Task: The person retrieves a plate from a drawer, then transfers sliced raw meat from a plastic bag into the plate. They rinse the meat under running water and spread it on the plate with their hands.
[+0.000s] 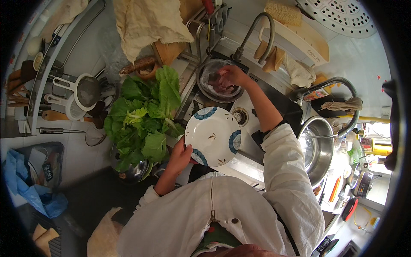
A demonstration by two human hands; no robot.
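Observation:
My left hand [180, 155] grips the near left rim of a white plate [210, 127] with blue fan patterns and small brown leaf sprigs. Nothing lies on the plate, which is held over the sink's front side. My right hand [233, 75] reaches into a metal bowl [214, 97] lined with a clear plastic bag [207, 77]. Its fingers are closed around some raw meat [221, 84]; the fingertips are partly hidden by the meat. The bowl sits in the stainless steel sink [253, 136], near the drain strainer [240, 116].
Leafy greens [144, 115] are heaped at the left. A curved faucet [257, 25] rises behind the bowl, with another faucet [348, 86] at the right above a large steel basin [316, 147]. Mesh strainers [86, 91] hang on the left wall. Cloths [298, 70] hang behind the sink.

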